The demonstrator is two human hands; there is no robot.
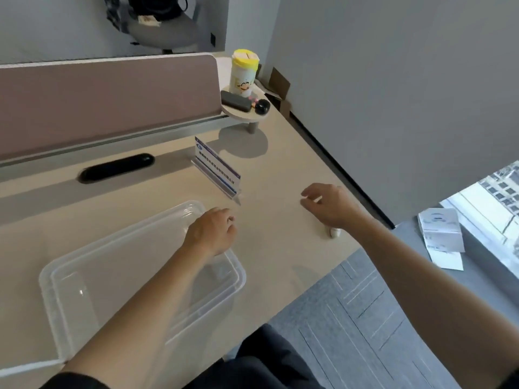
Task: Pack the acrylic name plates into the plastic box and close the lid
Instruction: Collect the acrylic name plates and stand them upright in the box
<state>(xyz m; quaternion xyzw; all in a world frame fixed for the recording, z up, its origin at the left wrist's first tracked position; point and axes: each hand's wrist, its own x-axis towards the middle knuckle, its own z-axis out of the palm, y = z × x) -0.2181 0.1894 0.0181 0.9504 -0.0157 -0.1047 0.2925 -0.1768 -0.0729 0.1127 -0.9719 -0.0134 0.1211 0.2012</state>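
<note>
Plastic box (112,262) near me on table (280,169); my left grip (213,231) curls over its far-right corner, hold unclear. Right grip (328,204) hovers loosely spread, right of name plate (217,167).

yellow-lidded cup (243,72), black case (235,100), papers (442,234)

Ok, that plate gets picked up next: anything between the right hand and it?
Nothing visible: only bare desk lies between the right hand and the name plate. The left hand sits over the box corner, aside.
</note>
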